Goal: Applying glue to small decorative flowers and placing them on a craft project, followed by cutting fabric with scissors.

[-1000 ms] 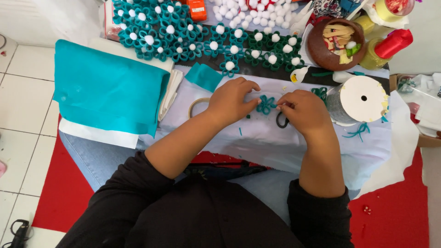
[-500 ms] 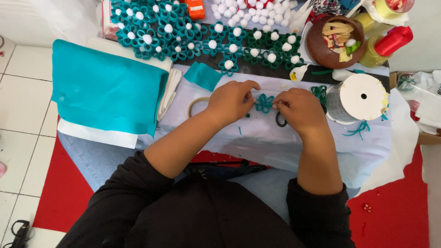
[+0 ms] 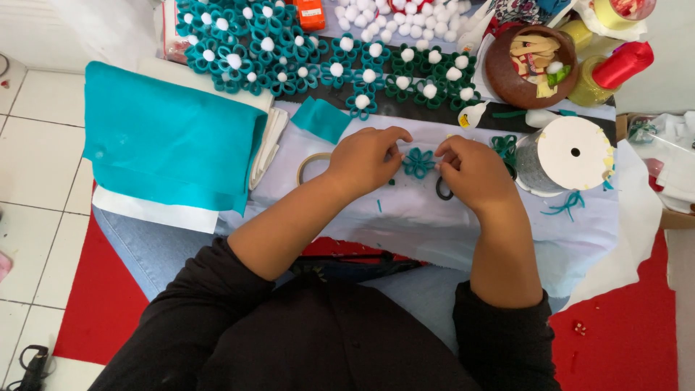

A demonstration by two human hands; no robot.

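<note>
Teal felt flower (image 3: 418, 162) is pinched between the fingertips of the left hand (image 3: 365, 158) and right hand (image 3: 472, 171), both narrowed on it, and pressed flat against the pale cloth (image 3: 427, 217) beneath them so that its looped petals are kept together.

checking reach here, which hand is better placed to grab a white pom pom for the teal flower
Probably the left hand. The loose pom poms lie at the top, nearer above it, with no clutter between. The right hand is hemmed in by the spool and brown bowl. Both hands touch the flower.
</note>
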